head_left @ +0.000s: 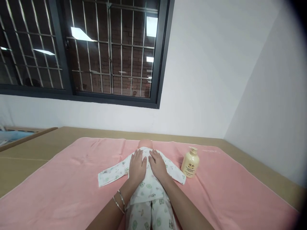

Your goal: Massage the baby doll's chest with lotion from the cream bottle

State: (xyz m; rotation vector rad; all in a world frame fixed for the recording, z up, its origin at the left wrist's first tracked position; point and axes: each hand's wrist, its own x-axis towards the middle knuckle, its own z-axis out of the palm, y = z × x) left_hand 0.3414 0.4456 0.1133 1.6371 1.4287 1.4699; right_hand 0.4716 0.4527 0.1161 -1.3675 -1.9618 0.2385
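Note:
A baby doll point(145, 143) lies face-up or face-down, I cannot tell which, with its head toward the wall. It wears a white patterned top point(149, 188) and matching trousers point(161, 212), and the sleeves spread out to both sides. My left hand point(137, 166) rests flat on the left of the doll's upper body, fingers stretched toward its head. On the other side of the chest area, my right hand point(157, 163) lies flat too, its fingers slightly together. Two silver bangles point(119, 202) circle my left wrist.
Beneath the doll spreads a pink blanket point(79, 179) over a tan tabletop point(20, 174). A yellow pump bottle point(190, 163) stands beside the right sleeve's cuff. Behind are a white wall point(203, 70) and a dark-framed window point(159, 54) with metal bars. Something blue point(15, 136) shows at far left.

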